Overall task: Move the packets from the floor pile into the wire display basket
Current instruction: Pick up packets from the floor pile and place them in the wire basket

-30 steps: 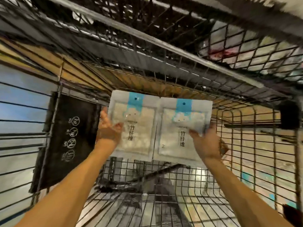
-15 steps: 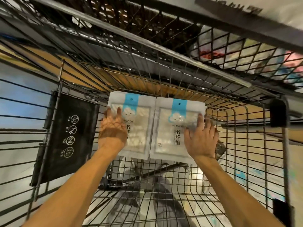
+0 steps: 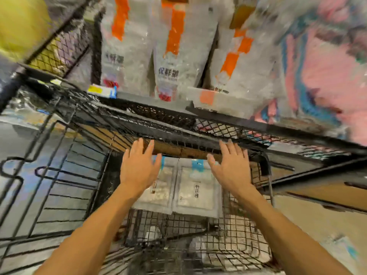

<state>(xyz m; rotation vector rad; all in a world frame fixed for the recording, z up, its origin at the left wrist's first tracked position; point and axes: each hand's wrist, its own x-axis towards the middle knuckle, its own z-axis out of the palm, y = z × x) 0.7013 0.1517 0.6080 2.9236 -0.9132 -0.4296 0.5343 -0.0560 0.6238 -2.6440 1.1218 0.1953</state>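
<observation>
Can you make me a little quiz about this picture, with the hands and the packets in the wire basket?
1. True or false: the left hand is gripping a packet.
2. How many blue-topped packets stand side by side in the wire basket? A) one B) two C) four
3. Fill in: the tall packets on the shelf above have stripes coloured ______.

Key
1. False. Both the left hand and the right hand are open with fingers spread, in front of the packets.
2. B. A left packet and a right packet stand together.
3. Orange, on the tall packets.
</observation>
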